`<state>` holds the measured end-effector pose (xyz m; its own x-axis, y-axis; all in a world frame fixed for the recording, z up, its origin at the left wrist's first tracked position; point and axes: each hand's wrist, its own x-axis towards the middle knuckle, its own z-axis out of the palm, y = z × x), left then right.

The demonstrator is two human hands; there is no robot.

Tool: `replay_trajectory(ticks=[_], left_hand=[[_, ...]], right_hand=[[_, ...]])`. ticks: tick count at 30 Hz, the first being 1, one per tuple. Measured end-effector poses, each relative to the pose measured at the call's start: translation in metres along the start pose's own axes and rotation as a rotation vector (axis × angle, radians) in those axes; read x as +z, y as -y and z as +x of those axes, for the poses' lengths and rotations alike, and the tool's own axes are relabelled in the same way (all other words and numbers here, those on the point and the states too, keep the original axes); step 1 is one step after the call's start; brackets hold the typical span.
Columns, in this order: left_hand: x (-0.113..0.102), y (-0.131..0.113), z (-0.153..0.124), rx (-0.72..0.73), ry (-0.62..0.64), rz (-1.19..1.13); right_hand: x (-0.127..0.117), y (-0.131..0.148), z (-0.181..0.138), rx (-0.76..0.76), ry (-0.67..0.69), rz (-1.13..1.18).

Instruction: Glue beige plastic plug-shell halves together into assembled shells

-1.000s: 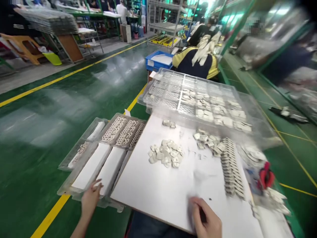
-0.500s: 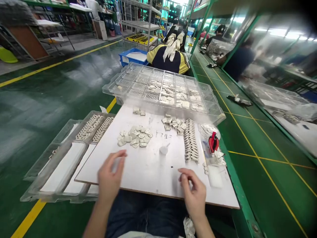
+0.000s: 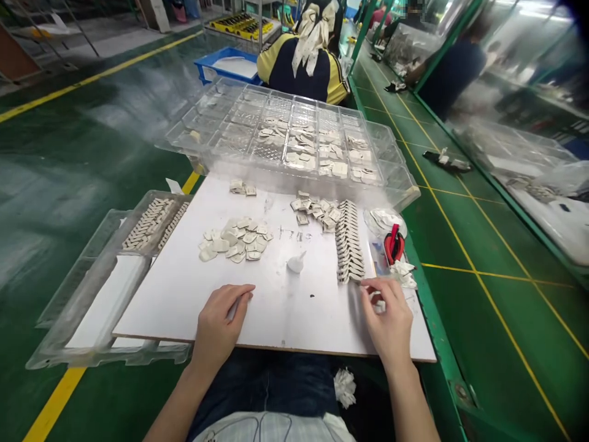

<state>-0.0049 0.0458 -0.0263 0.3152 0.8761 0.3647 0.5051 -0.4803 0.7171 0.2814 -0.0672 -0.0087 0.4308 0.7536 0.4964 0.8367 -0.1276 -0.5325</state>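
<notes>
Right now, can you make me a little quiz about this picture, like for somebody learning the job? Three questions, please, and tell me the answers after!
1. Which is nearer the long row of overlapping pale pieces: the left hand or the right hand?

2. True or false: in this picture, the red tool is farther right than the small white thing with a thin spout.

3. Where is the loose pale pile nearest the left hand?
A, on the green floor
B, on the white board
C, in the right hand

Key: 1, the right hand. 2, true. 3, B.
</notes>
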Motion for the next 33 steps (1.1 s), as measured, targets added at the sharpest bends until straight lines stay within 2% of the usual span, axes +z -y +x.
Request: replay_trajectory(ticks=[5,9,13,16,17,18,21,22,23,26,33], left_hand=[[0.003,-0.002,0.000,0.004,-0.015,0.051],[0.001,-0.002,0.002,0.024,-0.006,0.051],[-0.001,-0.003,-0.001,0.039,-0.057,-0.008],[-0.001,-0.017,-0.007,0.008,-0.094,-0.210],[0.001,-0.025,-0.009,-0.040,-0.057,-0.324],[0.003,-0.035,-0.011,-0.121,0.035,-0.465],[0.012,-0.064,-0.011,-0.443,0.506,-0.955],[0.016,-0.071,-0.010,-0.561,0.627,-1.113],[0.019,-0.075,-0.009,-0.655,0.680,-1.240],[0.023,-0.074,-0.008,-0.822,0.645,-1.450],[0.012,-0.050,-0.015,-0.955,0.553,-1.562]], right_hand=[[0.011,-0.013,0.002,-0.050,0.125,-0.098],[0.016,-0.017,0.007,-0.069,0.113,-0.115],[-0.003,-0.003,0.004,-0.142,0.058,-0.099],[-0.019,0.022,-0.005,-0.217,-0.038,0.014],[-0.021,0.031,-0.009,-0.230,-0.045,0.088],[-0.021,0.041,-0.013,-0.238,-0.034,0.170],[-0.011,0.067,-0.018,-0.265,0.043,0.381],[-0.006,0.074,-0.018,-0.285,0.072,0.417],[-0.001,0.079,-0.018,-0.312,0.100,0.439],[0.012,0.089,-0.014,-0.393,0.161,0.465],[0.032,0.095,-0.011,-0.532,0.225,0.464]])
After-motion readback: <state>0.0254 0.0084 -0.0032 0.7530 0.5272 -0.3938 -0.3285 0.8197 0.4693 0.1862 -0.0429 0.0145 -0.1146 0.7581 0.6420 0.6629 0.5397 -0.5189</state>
